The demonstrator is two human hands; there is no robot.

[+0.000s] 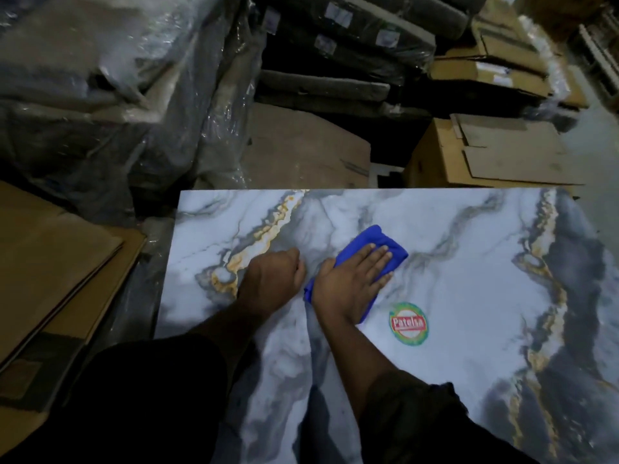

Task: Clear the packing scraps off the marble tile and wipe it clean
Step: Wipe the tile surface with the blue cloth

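Observation:
A large white marble tile (452,262) with grey and gold veins lies flat in front of me. My right hand (351,279) presses flat on a folded blue cloth (388,244) near the tile's middle, fingers spread over it. My left hand (273,277) rests beside it on the tile as a closed fist, knuckles down, holding nothing that I can see. A round green and red sticker (408,323) sits on the tile just right of my right wrist. No packing scraps show on the tile's surface.
Flattened cardboard sheets (50,269) lie to the left of the tile. Plastic-wrapped bundles (117,95) pile up at the back left. Cardboard boxes (495,152) stand behind the tile's far right edge, with dark stacked packages (335,45) further back.

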